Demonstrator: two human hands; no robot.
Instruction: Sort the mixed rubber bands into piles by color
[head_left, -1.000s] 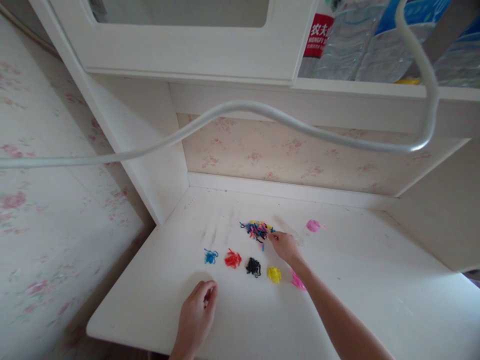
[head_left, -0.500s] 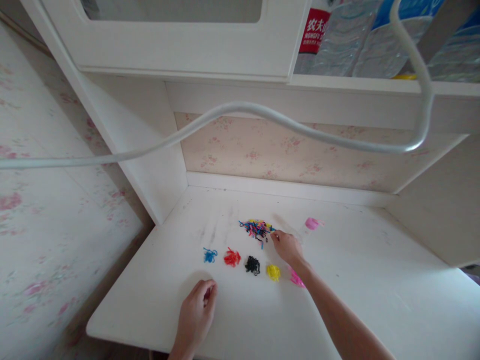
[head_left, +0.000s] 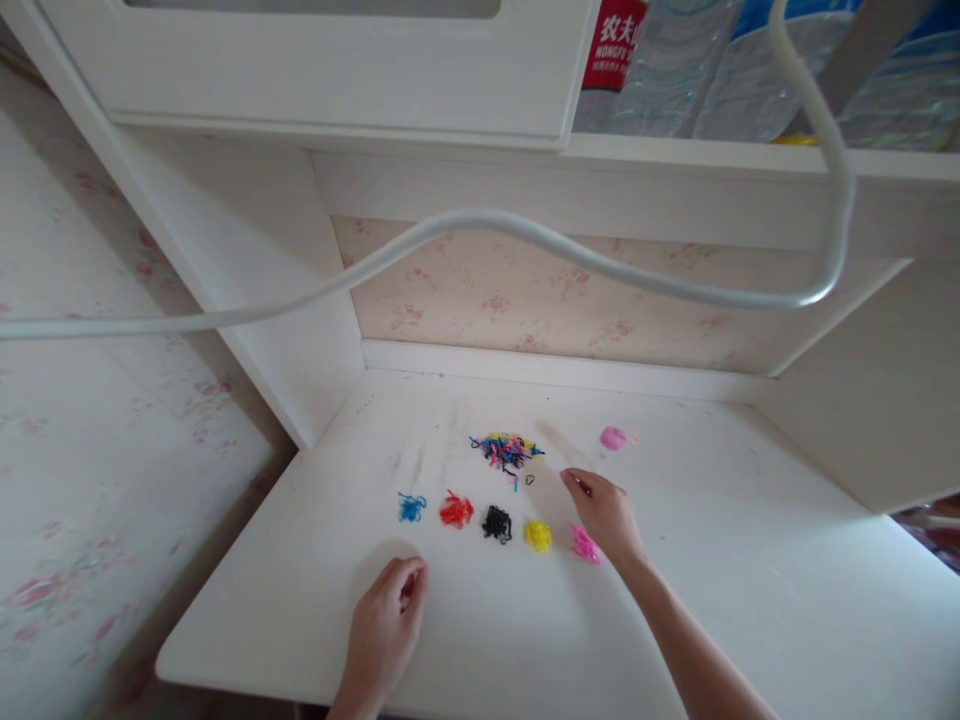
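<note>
A mixed pile of small coloured rubber bands lies on the white desk. In front of it a row of single-colour heaps runs left to right: blue bands, red bands, black bands, yellow bands and pink bands. To the right of the mixed pile, apart from it, my right hand is closed in a pinch; anything in its fingertips is too small to make out. My left hand rests curled closed near the front edge, below the blue heap, its contents hidden.
A pink piece lies at the back right of the desk. A white cable crosses the view above the desk. Overhead are a white cabinet and a shelf with plastic bottles. A side panel stands at left.
My right hand has drawn back from the mixed pile, to the right, uncovering the pink heap. My left hand has stayed curled in place. The view has shifted slightly.
</note>
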